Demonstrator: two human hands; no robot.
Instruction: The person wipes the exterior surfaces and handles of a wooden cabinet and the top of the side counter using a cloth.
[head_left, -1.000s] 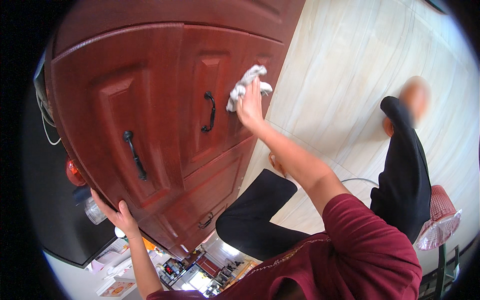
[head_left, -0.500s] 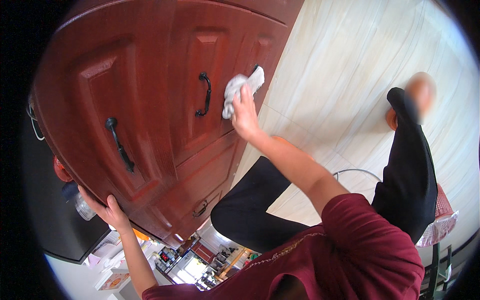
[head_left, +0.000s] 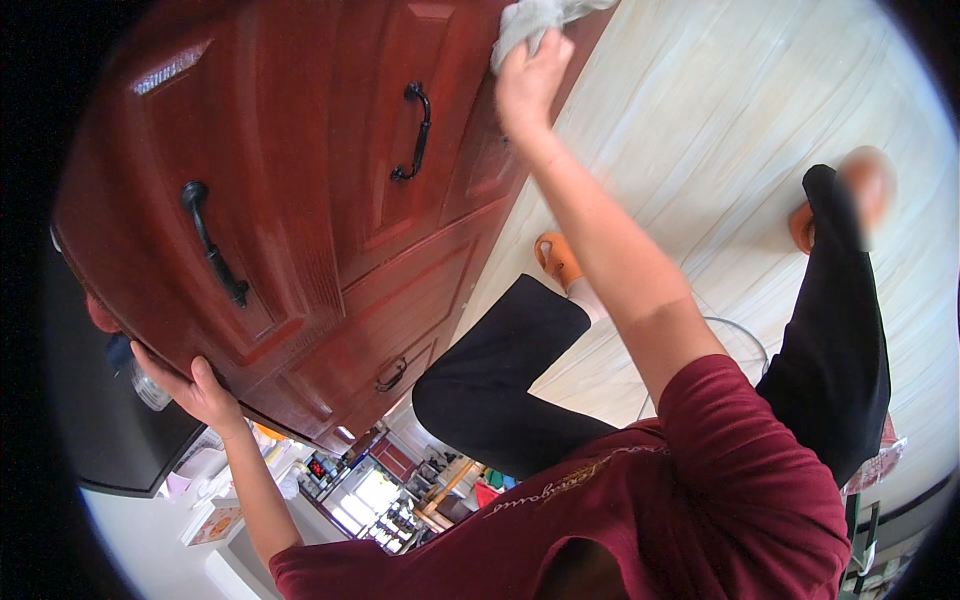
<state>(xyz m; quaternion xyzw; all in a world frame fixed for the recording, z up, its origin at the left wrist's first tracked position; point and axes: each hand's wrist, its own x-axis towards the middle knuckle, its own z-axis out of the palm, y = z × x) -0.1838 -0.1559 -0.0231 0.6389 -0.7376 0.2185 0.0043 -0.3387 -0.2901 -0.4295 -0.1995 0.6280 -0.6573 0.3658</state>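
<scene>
A red-brown wooden cabinet [head_left: 300, 130] with raised panels and black handles fills the left and upper part of the view. My right hand [head_left: 530, 85] presses a greyish-white cloth [head_left: 525, 30] against the cabinet front, near its far edge beside the floor. Part of that cloth runs past the top of the picture. At the cabinet's near left edge, my left hand [head_left: 205, 395] rests with thumb and fingers apart, holding no object. Closest to my right hand is a black handle [head_left: 418, 130]; a longer black handle [head_left: 213, 245] sits farther left.
Left of the cabinet lies a black top [head_left: 110, 420] with a clear container [head_left: 150, 388] beside my left hand. Pale tiled floor [head_left: 720, 120] extends to the right. An orange slipper [head_left: 556, 258] is on my foot. Behind, shelves with assorted items show at the bottom.
My right hand has moved the cloth up and away across the cabinet front, toward its far edge. The view has shifted slightly. My left hand stays at the cabinet's edge.
</scene>
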